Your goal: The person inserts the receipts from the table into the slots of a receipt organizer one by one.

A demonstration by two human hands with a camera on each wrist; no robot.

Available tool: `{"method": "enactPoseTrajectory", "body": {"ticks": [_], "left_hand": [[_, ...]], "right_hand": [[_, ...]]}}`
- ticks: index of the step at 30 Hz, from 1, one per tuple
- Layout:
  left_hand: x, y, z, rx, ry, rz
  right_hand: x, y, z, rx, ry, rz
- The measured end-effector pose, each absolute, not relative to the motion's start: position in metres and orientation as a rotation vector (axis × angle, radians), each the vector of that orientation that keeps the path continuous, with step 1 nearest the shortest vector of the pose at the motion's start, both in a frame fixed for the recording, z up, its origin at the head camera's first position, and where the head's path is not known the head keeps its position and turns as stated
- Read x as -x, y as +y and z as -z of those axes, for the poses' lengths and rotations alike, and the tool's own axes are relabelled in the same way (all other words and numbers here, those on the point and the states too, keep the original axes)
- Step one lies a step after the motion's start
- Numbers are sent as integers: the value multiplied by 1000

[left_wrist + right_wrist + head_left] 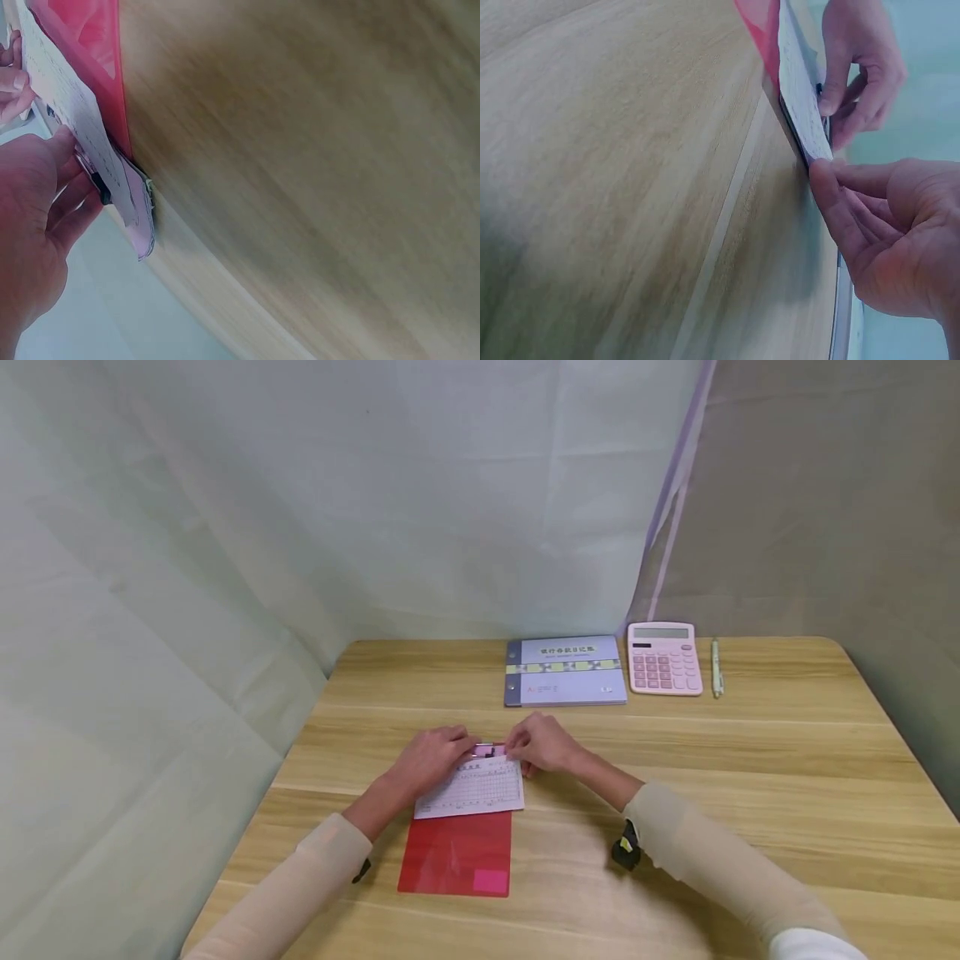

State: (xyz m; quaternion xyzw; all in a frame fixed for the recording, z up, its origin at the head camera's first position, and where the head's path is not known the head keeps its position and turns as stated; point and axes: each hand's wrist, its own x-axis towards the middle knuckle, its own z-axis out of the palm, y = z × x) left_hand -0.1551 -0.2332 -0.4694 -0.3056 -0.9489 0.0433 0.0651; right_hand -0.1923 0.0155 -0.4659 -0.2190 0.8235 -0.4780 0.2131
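Observation:
A red clipboard (454,852) lies on the table with its metal clip (486,750) at the far end. Over its upper half is a white printed form (472,789) ruled in a grid, skewed slightly against the board. My left hand (435,758) grips the clip from the left, thumb at the form's top edge in the left wrist view. On the other side, my right hand (546,745) pinches the form's top right corner between thumb and forefinger. The right wrist view shows this form (801,90) edge-on, with the right thumb (823,180) at its corner.
Along the back of the wooden table (750,793) lie a bluish account book (570,685), a pink calculator (664,660) and a light green pen (716,668). Pale cloth (450,510) hangs behind the table and down its left side.

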Motion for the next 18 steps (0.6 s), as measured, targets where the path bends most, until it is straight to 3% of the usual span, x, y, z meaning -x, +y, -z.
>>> {"method": "enactPoseTrajectory", "body": {"ticks": [18], "left_hand": [[155, -232, 469, 911, -2874, -140]], "right_hand": [[188, 1, 470, 792, 2556, 1182]]}}
